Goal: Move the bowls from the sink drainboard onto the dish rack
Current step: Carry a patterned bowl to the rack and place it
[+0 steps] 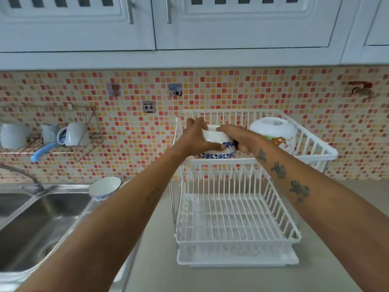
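A white bowl with a blue flower band (216, 144) is upside down at the left of the upper tier of the white wire dish rack (315, 148). My left hand (195, 138) grips its left side and my right hand (237, 135) its right side. A larger white bowl with an orange pattern (273, 131) lies upside down on the right of the same tier. Another blue-patterned white bowl (104, 187) stands on the drainboard beside the sink (42, 218), partly hidden by my left forearm.
The rack's lower tier (231, 220) holds nothing and stands on a white drip tray on the grey counter. A curved faucet (23, 175) rises behind the sink. White mugs (71, 133) hang on a wall shelf at left. White cupboards hang overhead.
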### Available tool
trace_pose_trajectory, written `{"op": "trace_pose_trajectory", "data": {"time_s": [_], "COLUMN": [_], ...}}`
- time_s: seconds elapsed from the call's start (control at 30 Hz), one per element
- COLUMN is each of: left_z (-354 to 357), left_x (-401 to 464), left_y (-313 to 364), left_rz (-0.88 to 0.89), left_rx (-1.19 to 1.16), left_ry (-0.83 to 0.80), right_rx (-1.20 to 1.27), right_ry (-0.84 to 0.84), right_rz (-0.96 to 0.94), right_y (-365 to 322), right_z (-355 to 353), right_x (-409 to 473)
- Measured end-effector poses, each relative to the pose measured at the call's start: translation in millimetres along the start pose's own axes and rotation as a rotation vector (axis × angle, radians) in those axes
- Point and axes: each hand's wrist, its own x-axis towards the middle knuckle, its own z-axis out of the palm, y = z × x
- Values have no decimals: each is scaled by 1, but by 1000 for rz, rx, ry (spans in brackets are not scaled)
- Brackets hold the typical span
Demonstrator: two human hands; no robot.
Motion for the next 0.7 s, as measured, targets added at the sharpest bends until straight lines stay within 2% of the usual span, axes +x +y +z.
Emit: {"op": "trace_pose_trajectory", "data": {"time_s": [0.17,0.47,0.53,0.63,0.7], "left_z": [3,8,4,-20,-45], "left_x": [-1,1,-1,-12,-17], "left_y": [-1,-5,1,6,-1], "left_rz": [18,-31,-20,47,41], "left_rx": [140,126,40,-191,-298], "left_ry": [-90,-106,-22,237,329], "right_rx": [-101,-255,-209,13,146], "right_ry": [122,177,234,392,456], "right_rz": [-8,-56,-156,-376,-470], "right_y": [7,10,8,-5,-23], "right_z": [3,5,0,1,13], "right_x": [5,10,9,1,-13]}}
